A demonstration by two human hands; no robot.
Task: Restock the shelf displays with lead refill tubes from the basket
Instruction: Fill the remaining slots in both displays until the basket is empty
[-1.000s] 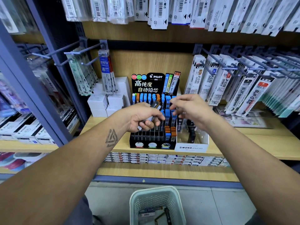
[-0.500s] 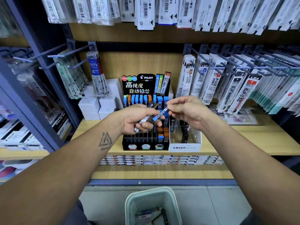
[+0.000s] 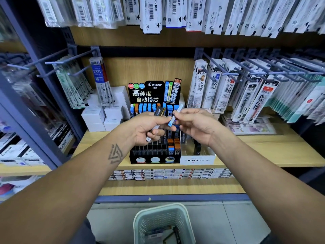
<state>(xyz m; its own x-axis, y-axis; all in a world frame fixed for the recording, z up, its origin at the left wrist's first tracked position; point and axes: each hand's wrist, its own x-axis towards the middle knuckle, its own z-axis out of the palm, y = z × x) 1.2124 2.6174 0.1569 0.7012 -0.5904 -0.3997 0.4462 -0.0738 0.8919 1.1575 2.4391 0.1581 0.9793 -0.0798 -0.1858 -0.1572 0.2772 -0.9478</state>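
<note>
From the head camera: blue-capped lead refill tube (image 3: 173, 115) pinched in the fingertips of the right hand (image 3: 197, 126), long axis steeply tilted, clear end up and away, blue end down and toward the left hand (image 3: 146, 127). Left hand curled round a small bundle of tubes (image 3: 159, 112), dark ends fanning upward, one pale end poking out below the palm. Both hands close together, directly in front of and above the black Pilot display rack (image 3: 154, 152), its slots just beyond and below; right hand nearer the partly filled right-hand columns, judged the likelier target. Rack seated on a wooden shelf (image 3: 263, 148), clear Mono box (image 3: 197, 155) touching its right side. Basket (image 3: 163, 224) on the floor below, well apart, a few items inside.
</note>
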